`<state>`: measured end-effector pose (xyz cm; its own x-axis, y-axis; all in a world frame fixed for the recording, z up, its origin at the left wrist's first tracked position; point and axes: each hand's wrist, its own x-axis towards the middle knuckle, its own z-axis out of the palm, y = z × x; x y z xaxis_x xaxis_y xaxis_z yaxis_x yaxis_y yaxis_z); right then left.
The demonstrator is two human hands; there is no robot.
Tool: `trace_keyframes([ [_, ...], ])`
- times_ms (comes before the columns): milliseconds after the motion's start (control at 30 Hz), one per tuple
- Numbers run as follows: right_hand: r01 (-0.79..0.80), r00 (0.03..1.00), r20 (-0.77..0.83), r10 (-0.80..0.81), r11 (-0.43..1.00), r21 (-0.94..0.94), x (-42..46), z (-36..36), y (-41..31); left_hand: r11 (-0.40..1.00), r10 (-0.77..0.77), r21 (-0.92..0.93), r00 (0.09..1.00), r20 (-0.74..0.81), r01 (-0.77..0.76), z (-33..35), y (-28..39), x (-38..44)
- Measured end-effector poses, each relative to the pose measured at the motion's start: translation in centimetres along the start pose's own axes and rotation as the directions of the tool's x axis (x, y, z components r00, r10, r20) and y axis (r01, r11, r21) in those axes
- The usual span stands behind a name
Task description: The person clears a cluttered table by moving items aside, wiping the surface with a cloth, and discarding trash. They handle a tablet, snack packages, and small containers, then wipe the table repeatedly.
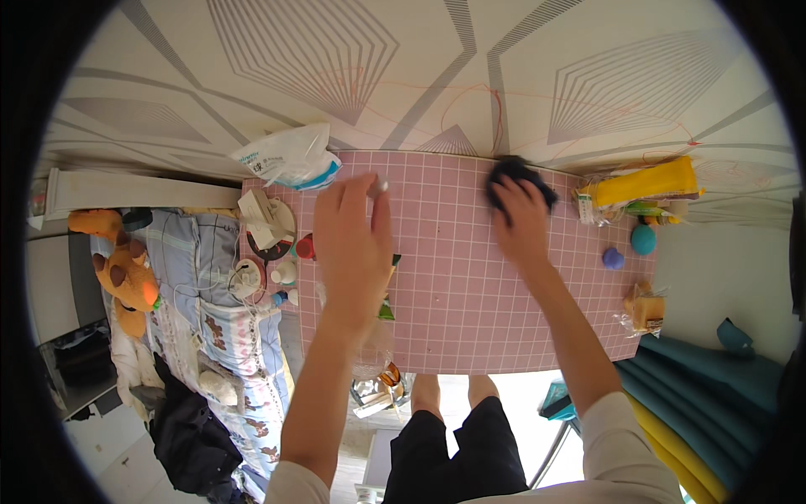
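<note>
A pink grid-patterned tabletop lies before me against the wall. My right hand presses a bunched dark cloth near the table's back edge, fingers curled over it. Above the table's left part, my left hand pinches a small whitish object between thumb and fingers; what it is cannot be told. Behind that hand a white and blue plastic bag leans at the wall. Partly hidden by the left forearm are a green packet and a clear plastic item.
At left stand a white box, a red-capped item, a white bottle and a power strip. At right lie a yellow package, a teal ball, a purple object and wrapped bread.
</note>
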<state>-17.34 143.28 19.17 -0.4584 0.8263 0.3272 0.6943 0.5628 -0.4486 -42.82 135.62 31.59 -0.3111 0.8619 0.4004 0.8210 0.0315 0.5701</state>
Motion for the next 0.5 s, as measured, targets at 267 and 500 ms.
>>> trace_keyframes([
  [267, 0.061, 0.998, 0.029, -0.061, 0.998, 0.002, 3.6, 3.3, -2.0, 0.983, -0.156, -0.079, 0.979, 0.133, 0.167, -7.4, 4.8, -7.4],
  [500, 0.083, 0.996, -0.032, -0.084, 0.996, -0.025, 5.5, 6.1, -6.0, 0.95, -0.235, -0.157, 0.95, 0.205, 0.269, -10.1, 5.9, -11.6],
])
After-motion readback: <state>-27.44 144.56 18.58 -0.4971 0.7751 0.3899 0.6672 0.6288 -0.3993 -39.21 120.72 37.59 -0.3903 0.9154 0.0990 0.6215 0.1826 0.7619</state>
